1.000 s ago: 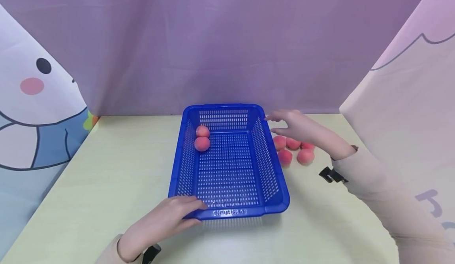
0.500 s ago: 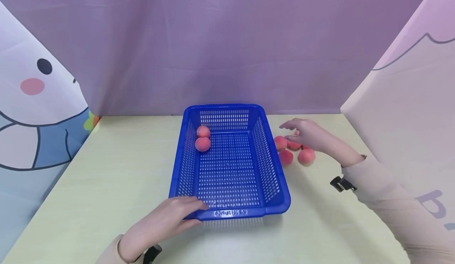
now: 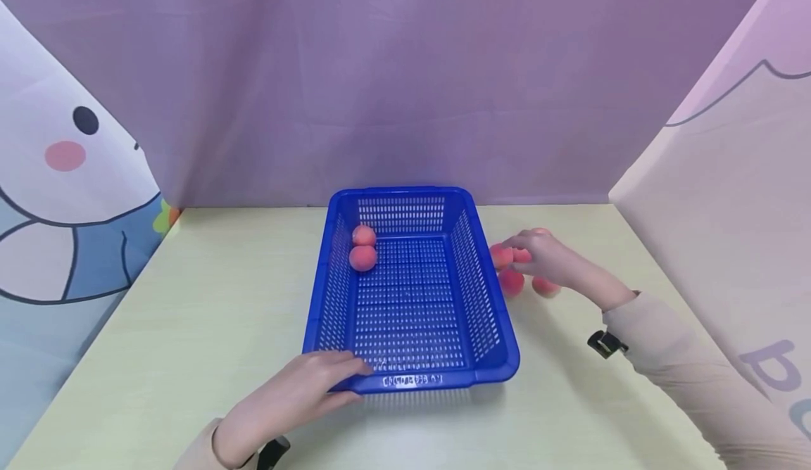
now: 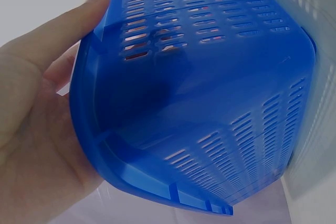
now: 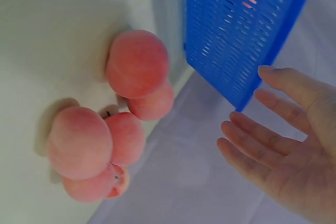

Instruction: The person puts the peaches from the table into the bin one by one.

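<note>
A blue plastic basket (image 3: 437, 380) with slotted sides stands on the table. My left hand (image 3: 300, 385) grips its near left corner, thumb on one side of the rim and fingers on the other. Inside, against the left wall, lie two pink peaches, a nearer peach (image 3: 363, 258) and a farther peach (image 3: 364, 236). Right of the basket, my right hand (image 3: 545, 255) hovers over a cluster of several peaches (image 3: 511, 283), partly covering them. In the right wrist view its fingers (image 5: 254, 148) are spread and relaxed, holding nothing; the peaches (image 5: 81, 142) sit apart from them.
The pale table (image 3: 209, 315) reaches back to a purple cloth backdrop (image 3: 405, 83). Printed cartoon panels flank it, a left panel (image 3: 38, 245) and a right panel (image 3: 728, 210). The basket's right wall (image 3: 472, 280) stands between the peach cluster and the basket's inside.
My right hand has moved from beside the basket's right rim, first rightward, then down over the peaches on the table. My left hand keeps its grip on the basket corner.
</note>
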Tool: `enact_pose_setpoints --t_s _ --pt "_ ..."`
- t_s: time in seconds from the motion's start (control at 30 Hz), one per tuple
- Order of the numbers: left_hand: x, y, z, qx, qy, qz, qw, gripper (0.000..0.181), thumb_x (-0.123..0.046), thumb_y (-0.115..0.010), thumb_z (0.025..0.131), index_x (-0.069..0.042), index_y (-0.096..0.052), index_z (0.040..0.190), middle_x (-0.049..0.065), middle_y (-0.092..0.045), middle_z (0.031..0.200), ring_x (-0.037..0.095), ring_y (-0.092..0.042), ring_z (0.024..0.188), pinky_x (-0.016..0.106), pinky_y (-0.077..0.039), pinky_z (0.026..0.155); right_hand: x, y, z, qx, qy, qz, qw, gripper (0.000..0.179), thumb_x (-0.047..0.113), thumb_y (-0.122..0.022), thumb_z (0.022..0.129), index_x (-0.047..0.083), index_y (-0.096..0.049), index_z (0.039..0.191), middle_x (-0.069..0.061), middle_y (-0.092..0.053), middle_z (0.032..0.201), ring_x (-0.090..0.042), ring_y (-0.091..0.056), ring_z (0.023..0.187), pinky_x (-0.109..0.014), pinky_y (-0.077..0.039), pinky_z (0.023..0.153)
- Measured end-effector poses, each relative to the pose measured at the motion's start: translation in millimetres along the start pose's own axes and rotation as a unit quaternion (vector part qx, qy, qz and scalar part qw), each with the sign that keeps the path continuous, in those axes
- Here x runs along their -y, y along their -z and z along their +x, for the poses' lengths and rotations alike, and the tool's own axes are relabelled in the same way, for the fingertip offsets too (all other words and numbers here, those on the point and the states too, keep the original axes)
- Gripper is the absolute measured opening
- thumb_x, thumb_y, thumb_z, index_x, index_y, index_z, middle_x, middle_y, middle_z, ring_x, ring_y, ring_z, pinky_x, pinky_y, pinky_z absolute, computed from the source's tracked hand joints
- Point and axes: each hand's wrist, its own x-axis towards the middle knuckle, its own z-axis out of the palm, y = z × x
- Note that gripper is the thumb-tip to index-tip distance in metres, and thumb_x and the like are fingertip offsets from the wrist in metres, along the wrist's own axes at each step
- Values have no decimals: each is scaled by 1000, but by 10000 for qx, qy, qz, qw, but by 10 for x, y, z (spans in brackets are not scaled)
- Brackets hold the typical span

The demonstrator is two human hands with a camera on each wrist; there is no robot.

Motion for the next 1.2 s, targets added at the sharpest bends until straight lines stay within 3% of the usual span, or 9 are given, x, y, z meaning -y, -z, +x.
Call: enact_pose_setpoints --t_s 0.17,0.33,0.57,0.87,1.2 --pt "-1 -2 -4 -25 -19 7 10000 20 -19 -65 79 -12 -61 98 -7 -60 84 4 -56 75 20 -48 66 -37 -71 -4 23 145 -47 9999 26 2 -65 74 -8 -61 98 -12 -63 84 -22 -53 74 -35 -48 66" --pt "-2 0 -8 -16 1 24 10000 20 -19 -65 79 -12 -61 98 -7 -60 84 4 -57 75 21 -48 66 -103 -161 -11 141 -30 -143 9998 26 8 -67 75 -4 -62 98 -8 -60 81 -23 -51 73 -31 -46 62" --pt "0 -5 -7 -2 14 -23 10000 21 -16 -66 78 -12 -61 98 -7 -61 84 4 -57 75 20 -49 66 -178 -282 -33 307 -69 159 9994 23 5 -66 76 -4 -63 97 -16 -60 93 -33 -51 89 -41 -48 73" --pt "-1 4 -4 92 118 -116 9998 21 -17 -65 79 -12 -61 98 -6 -61 85 4 -56 76 21 -49 67 -244 -369 -42 256 14 227 9994 26 1 -68 72 -3 -64 97 -13 -57 88 -29 -46 85 -32 -42 64" --pt "10 -3 -2 -98 -69 47 9999 21 -18 -66 78 -11 -61 97 -7 -60 83 4 -57 74 21 -48 66 -300 -429 -53 413 64 416 9983 32 3 -71 71 -5 -61 100 -15 -62 91 -24 -56 78 -34 -50 68"
